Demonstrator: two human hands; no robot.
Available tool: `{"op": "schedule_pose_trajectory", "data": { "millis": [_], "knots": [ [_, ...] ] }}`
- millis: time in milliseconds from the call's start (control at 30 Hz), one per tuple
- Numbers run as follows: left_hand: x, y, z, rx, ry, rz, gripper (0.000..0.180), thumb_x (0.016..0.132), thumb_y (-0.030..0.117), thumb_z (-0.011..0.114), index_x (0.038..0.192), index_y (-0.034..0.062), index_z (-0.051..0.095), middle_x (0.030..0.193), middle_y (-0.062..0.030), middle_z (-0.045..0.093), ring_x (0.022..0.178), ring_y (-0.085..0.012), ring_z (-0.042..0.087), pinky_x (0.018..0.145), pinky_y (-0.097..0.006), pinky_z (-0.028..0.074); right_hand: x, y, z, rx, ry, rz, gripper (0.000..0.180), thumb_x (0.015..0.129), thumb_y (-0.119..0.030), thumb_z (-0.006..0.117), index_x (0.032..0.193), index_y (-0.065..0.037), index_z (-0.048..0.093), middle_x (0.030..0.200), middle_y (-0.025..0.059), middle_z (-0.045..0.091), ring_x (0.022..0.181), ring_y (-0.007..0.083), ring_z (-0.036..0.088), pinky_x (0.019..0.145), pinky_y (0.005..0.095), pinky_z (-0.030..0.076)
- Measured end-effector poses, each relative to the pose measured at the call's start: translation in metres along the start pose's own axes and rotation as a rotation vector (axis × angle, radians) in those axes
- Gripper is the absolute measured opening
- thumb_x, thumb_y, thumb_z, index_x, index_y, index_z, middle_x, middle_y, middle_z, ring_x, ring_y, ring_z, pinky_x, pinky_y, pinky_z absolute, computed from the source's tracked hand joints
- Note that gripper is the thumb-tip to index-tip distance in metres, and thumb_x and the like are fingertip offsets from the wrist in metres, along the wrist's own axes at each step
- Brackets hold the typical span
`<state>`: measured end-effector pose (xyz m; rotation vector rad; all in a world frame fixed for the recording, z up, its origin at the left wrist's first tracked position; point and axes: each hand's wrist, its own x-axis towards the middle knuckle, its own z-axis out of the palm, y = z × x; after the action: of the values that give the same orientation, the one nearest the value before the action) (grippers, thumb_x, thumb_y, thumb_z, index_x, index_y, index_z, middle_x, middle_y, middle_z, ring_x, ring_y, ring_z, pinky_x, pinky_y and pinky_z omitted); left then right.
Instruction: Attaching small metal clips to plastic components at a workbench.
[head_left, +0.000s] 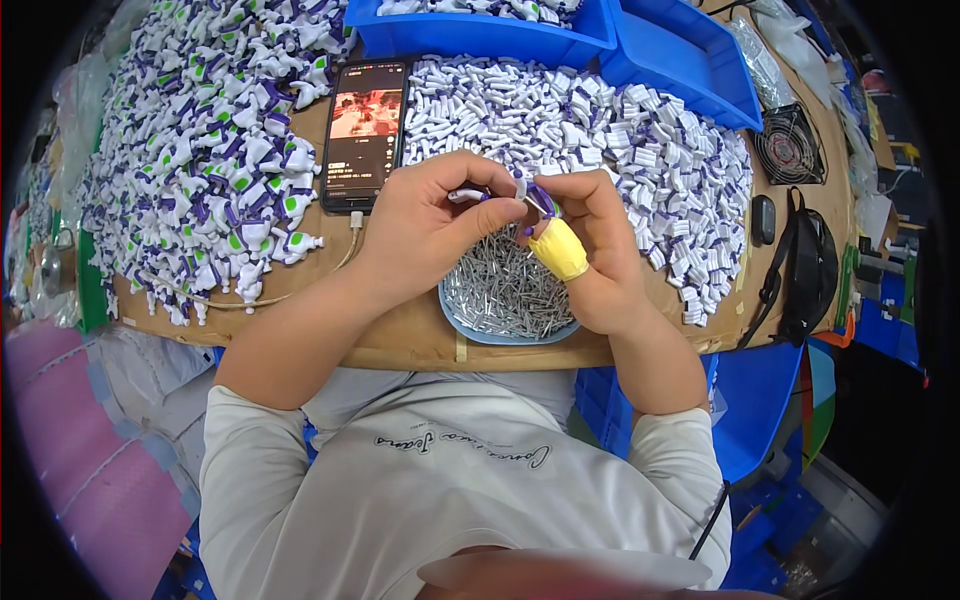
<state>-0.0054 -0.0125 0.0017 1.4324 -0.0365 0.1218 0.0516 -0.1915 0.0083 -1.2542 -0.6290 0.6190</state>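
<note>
Both hands meet over a light-blue bowl (455, 318) filled with silver metal pins (505, 290). Between their fingertips is a small white and purple plastic toy part (540, 197). My left hand (440, 215) is closed, its thumb and fingers pinching the part's left side. My right hand (597, 240) is closed on the right side of the same part. Yellow tape (558, 250) wraps the right thumb. The fingers partly hide the part, so its full shape does not show.
White, purple and green toy bodies (210, 170) heap at the left. White and purple small parts (660, 160) spread behind and right of the bowl. A lit phone (364, 130) with a cable, blue bins (680, 55), a small fan (789, 145) and a black pouch (810, 270) surround them.
</note>
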Motion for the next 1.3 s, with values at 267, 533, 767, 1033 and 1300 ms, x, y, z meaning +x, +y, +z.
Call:
{"op": "schedule_pose_trajectory", "data": {
  "millis": [267, 533, 767, 1033, 1300],
  "knots": [
    [-0.001, 0.002, -0.004, 0.178, -0.013, 0.072, 0.016, 0.082, 0.002, 0.067, 0.095, -0.0028, 0.059, 0.095, -0.008, 0.059, 0.083, -0.0119, 0.06, 0.071, -0.023, 0.05, -0.002, 0.004, -0.005, -0.146, 0.015, -0.013, 0.033, 0.086, -0.002, 0.056, 0.118, 0.001, 0.047, 0.102, 0.0085, 0.057, 0.092, 0.0123, 0.057, 0.08, 0.0263, 0.046],
    [0.0, 0.0, -0.004, 0.343, -0.069, 0.108, 0.02, 0.08, 0.003, 0.067, 0.098, -0.0002, 0.06, 0.096, -0.0069, 0.061, 0.079, -0.0132, 0.059, 0.064, -0.023, 0.046, 0.0, 0.0, -0.001, -0.347, 0.019, -0.054, 0.03, 0.09, -0.003, 0.051, 0.119, 0.0, 0.043, 0.105, 0.0072, 0.053, 0.09, 0.01, 0.051, 0.078, 0.0238, 0.042],
    [0.007, 0.001, -0.001, -0.569, 0.028, -0.161, 0.028, 0.083, -0.008, 0.054, 0.11, -0.0036, 0.048, 0.109, -0.0113, 0.052, 0.106, -0.021, 0.058, 0.09, -0.029, 0.049, 0.0, 0.006, 0.0, -0.235, 0.086, -0.133, 0.027, 0.089, -0.001, 0.049, 0.115, -0.004, 0.044, 0.102, 0.009, 0.053, 0.086, 0.0134, 0.054, 0.076, 0.0264, 0.044],
    [0.009, 0.006, -0.002, -0.454, 0.041, -0.256, 0.022, 0.095, 0.008, 0.044, 0.115, -0.0007, 0.049, 0.099, -0.0124, 0.059, 0.103, -0.026, 0.061, 0.083, -0.03, 0.052, -0.002, 0.013, -0.008, -0.349, 0.041, -0.209, 0.029, 0.087, 0.007, 0.046, 0.113, -0.006, 0.04, 0.104, 0.0113, 0.049, 0.09, 0.0161, 0.052, 0.08, 0.0297, 0.043],
    [0.005, 0.006, -0.009, -0.371, -0.145, -0.349, 0.029, 0.099, 0.026, 0.042, 0.098, -0.0003, 0.056, 0.068, -0.0033, 0.054, 0.057, -0.0089, 0.049, 0.05, -0.018, 0.037, -0.001, 0.008, -0.001, -0.235, 0.067, -0.202, 0.04, 0.085, -0.001, 0.055, 0.119, 0.0, 0.034, 0.103, 0.0128, 0.054, 0.091, 0.0182, 0.057, 0.079, 0.0303, 0.045]
  ]
}}
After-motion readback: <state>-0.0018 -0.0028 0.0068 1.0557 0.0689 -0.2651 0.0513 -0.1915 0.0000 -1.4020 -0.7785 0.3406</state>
